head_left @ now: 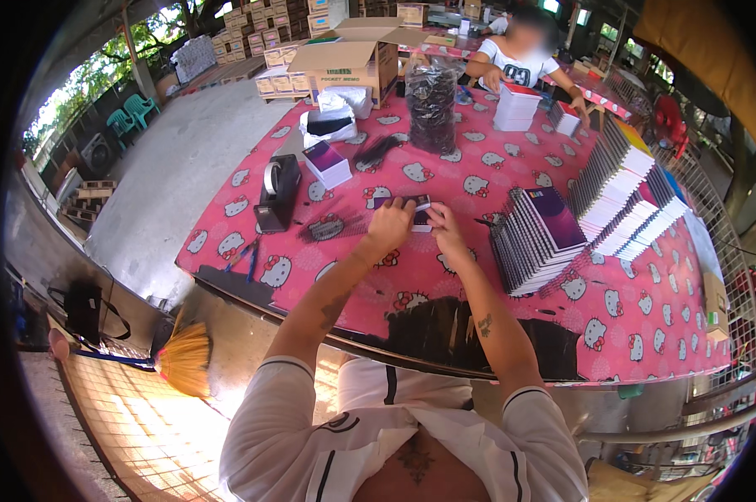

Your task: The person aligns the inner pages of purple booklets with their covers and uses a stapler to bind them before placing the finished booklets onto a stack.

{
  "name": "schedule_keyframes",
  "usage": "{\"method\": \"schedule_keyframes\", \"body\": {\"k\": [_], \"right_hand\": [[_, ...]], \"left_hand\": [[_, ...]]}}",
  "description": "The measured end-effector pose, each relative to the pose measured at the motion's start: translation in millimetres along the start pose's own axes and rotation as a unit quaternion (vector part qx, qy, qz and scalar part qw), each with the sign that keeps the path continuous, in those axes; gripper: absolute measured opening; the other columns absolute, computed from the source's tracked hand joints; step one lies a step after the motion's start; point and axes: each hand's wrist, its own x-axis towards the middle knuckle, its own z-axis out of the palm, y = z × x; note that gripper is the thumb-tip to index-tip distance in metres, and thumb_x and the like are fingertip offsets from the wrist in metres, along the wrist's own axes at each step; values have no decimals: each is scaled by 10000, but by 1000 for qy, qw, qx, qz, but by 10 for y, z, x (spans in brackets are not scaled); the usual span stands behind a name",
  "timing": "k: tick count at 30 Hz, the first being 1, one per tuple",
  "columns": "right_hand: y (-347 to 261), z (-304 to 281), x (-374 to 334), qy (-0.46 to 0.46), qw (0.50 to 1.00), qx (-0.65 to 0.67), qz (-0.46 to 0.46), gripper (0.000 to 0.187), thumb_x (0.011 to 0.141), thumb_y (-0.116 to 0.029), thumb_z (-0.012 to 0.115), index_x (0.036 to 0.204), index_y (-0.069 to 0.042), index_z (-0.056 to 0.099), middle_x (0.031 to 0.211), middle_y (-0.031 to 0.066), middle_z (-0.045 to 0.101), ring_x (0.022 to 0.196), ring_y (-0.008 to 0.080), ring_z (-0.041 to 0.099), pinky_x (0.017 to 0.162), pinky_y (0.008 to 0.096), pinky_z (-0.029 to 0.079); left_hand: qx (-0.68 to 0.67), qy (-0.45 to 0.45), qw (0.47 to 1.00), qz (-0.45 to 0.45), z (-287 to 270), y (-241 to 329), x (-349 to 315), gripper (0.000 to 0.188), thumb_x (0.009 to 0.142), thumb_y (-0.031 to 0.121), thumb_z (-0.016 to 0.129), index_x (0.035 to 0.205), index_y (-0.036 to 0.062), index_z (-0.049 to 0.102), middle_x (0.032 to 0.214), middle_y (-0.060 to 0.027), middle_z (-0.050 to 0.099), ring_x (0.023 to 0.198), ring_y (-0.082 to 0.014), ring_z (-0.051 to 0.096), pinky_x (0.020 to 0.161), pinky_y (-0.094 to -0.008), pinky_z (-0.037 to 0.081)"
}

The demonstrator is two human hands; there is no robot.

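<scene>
Both of my hands are on a small purple-covered notebook [421,201] lying on the table in front of me. My left hand [392,224] is closed over its left part, with the fingers bent down onto the cover. At the right edge, my right hand [447,232] grips it between thumb and fingers. The fingers hide much of the notebook, and I cannot tell whether a coil is in its edge. To the right of my hands stands a stack of purple spiral notebooks [554,213]. Loose black binding coils [332,226] lie to the left.
A tape dispenser [279,197], small notebooks [328,165] and pens [251,259] lie at left. Beyond are a plastic-wrapped bundle of black coils [432,105] and an open carton [353,63]. More notebook stacks [612,180] stand right. A co-worker [520,63] handles notebooks across the pink-covered table [495,159].
</scene>
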Motion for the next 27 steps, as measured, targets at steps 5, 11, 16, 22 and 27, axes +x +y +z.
{"method": "schedule_keyframes", "body": {"k": [5,11,16,22,27], "right_hand": [[-281,-87,-233,46,997,-24,-64,785,877,66,607,1560,-139,276,1444,166,512,1313,249,499,1014,332,434],[-375,-34,-939,-56,980,-150,-117,655,873,18,701,1460,-75,425,1164,129,639,1035,155,616,871,318,502],[-91,134,-971,3,997,-42,-67,417,890,23,689,1269,-51,531,1136,91,639,997,111,594,836,283,496],[58,114,-951,-14,996,16,-83,304,897,12,690,1151,-48,533,1099,58,613,977,115,580,854,270,478],[-74,-309,-1001,-47,998,0,-31,243,888,37,689,1070,-53,556,1016,12,607,938,90,571,828,255,471]], "left_hand": [[-21,14,1000,-8,-476,71,281,192,897,94,601,1088,77,615,898,-144,655,752,-351,685,662,-469,568],[2,-63,992,108,-924,569,-534,324,885,158,666,1206,120,646,1020,-99,605,1075,-354,603,860,-503,516],[-288,62,939,-178,-587,691,-1000,474,895,27,647,1355,98,555,1359,-258,431,1264,-451,477,1055,-492,427],[-287,23,939,-187,-475,704,-1099,487,946,73,606,1418,108,489,1384,-278,425,1297,-465,472,1010,-467,461],[-290,70,940,-167,-493,112,-710,350,1006,185,556,1306,4,554,1082,-240,620,1037,-435,588,903,-494,476]]}}
